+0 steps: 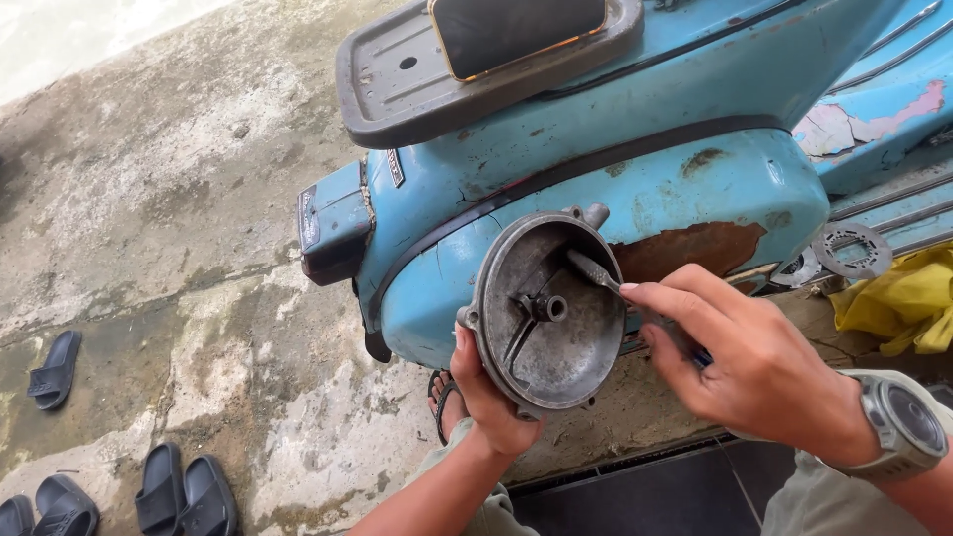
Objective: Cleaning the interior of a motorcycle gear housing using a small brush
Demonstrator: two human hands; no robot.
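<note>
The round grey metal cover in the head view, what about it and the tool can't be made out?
- Round grey metal cover: outer face turned away; lower rim hidden by the left hand.
- Thin metal tool: handle buried in the right hand, so its kind is unclear.
- Old blue scooter: front end cut off by the right edge.

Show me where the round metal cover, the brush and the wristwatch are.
round metal cover (556,342): head view, inner dished face.
brush (593,270): head view, bristle end against the cover.
wristwatch (908,422): head view, grey case on the right wrist.
</note>
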